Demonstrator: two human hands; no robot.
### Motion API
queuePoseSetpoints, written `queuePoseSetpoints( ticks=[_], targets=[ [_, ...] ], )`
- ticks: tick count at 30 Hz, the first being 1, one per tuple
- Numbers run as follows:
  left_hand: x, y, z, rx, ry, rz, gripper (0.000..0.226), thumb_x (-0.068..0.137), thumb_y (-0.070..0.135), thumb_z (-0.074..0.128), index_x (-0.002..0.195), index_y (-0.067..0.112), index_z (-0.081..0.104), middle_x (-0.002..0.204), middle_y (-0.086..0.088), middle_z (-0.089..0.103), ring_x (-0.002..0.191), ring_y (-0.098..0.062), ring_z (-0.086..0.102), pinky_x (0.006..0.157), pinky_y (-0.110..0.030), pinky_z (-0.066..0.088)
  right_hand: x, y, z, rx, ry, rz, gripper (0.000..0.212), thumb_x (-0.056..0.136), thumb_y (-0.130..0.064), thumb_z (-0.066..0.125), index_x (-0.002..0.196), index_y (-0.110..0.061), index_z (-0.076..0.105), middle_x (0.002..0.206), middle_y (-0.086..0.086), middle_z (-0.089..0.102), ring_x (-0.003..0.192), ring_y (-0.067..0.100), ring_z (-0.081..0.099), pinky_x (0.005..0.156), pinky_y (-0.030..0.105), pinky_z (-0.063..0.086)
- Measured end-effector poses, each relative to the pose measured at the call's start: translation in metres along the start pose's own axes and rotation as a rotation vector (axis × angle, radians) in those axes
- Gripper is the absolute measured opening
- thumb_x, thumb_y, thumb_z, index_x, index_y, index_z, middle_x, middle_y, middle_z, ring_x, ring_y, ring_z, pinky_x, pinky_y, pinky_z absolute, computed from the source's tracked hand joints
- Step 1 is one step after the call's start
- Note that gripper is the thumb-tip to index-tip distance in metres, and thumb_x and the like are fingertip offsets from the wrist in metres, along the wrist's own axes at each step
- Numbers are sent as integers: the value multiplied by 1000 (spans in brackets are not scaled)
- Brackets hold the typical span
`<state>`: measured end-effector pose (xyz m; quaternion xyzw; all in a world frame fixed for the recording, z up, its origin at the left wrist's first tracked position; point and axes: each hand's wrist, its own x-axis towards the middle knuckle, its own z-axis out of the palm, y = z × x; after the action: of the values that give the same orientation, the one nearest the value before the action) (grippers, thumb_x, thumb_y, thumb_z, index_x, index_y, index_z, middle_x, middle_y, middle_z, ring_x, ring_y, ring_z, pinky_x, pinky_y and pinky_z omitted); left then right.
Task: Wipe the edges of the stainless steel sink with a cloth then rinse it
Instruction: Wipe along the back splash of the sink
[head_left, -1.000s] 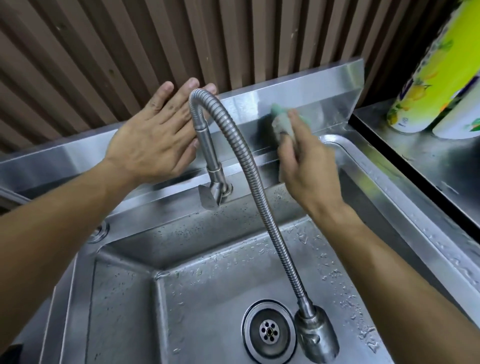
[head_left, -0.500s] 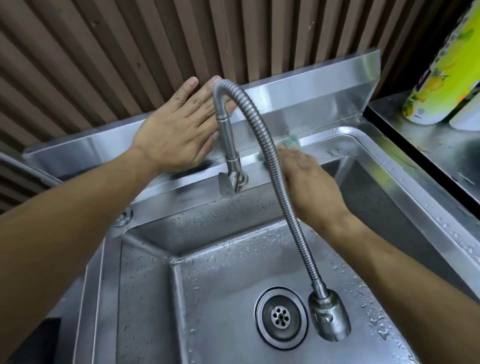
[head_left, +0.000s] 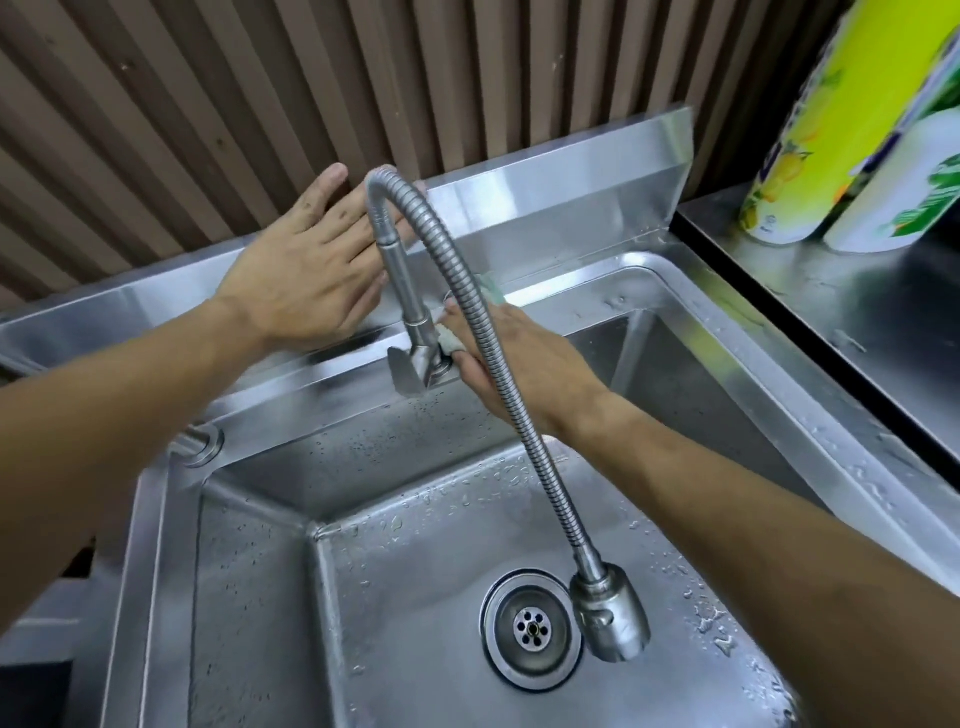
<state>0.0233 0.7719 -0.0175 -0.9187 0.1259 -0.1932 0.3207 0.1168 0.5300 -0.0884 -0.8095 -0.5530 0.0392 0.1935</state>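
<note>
- The left hand (head_left: 306, 280) lies flat with straight fingers on the shiny back wall of the sink (head_left: 769, 374).
- The right hand (head_left: 519, 364) presses a cloth (head_left: 448, 341) on the back edge, right beside the tap (head_left: 415, 332); its grip is hard to tell.
- The bendy hose (head_left: 524, 415) crosses over that hand.
- Two bottles (head_left: 852, 130) stand on the tabletop (head_left: 857, 312).

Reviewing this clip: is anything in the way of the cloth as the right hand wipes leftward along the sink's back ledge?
Yes. The faucet base stands on the back ledge directly left of the cloth under the right hand; cloth and base look in contact. The flexible hose also arches over that hand.
</note>
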Motion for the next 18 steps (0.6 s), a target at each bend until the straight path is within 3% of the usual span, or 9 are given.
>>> queuePoseSetpoints(
  ticks=[1,5,8,12,14,16,17,18],
  targets=[
    [2,-4,-2,-26,5,28,63,109,34,26,164,5,19,170,-18,21,160,-34,12,130,-48,-1,2,-1,-2,33,8,26,44,112,-30,31,155,-21,38,166,3,35,154,19,29,127,34,18],
    [23,-20,-11,-112,-44,139,63,107,36,25,163,7,25,170,-13,26,158,-32,21,129,-48,14,2,4,-2,40,108,205,48,112,-31,27,156,-17,39,165,4,37,157,20,24,129,35,11],
    [41,-18,-11,-131,-27,191,61,106,31,31,163,9,28,169,-10,26,157,-31,21,130,-42,7,-1,14,-1,52,220,395,44,112,-28,33,153,-17,41,162,4,41,155,23,28,125,41,26],
    [43,-15,-1,-140,-39,165,60,108,30,30,165,11,22,172,-8,19,159,-31,16,131,-43,6,9,23,8,81,330,512,44,110,-26,37,151,-13,44,161,6,44,154,24,32,127,39,25],
    [40,-15,4,-143,-43,174,58,110,30,28,164,10,22,172,-8,19,160,-31,16,130,-46,9,10,24,8,230,459,621,41,109,-23,40,147,-14,51,153,9,53,146,27,44,120,43,37],
    [43,-17,4,-145,-31,190,58,110,30,29,164,10,23,172,-8,20,160,-30,16,130,-47,11,11,19,1,493,675,721,35,109,-26,40,139,-20,56,133,7,66,123,30,61,101,44,52],
    [46,-18,4,-139,-23,200,58,110,29,29,164,9,23,172,-8,20,160,-30,16,130,-46,10,12,14,-3,640,783,710,35,109,-27,39,139,-24,55,130,4,68,119,28,63,98,44,53],
    [51,-20,4,-128,-18,211,59,109,30,29,164,9,24,172,-8,20,160,-29,15,131,-44,7,16,7,-6,721,863,635,36,110,-26,38,143,-25,52,139,1,63,128,25,59,105,46,51]
  ],
)
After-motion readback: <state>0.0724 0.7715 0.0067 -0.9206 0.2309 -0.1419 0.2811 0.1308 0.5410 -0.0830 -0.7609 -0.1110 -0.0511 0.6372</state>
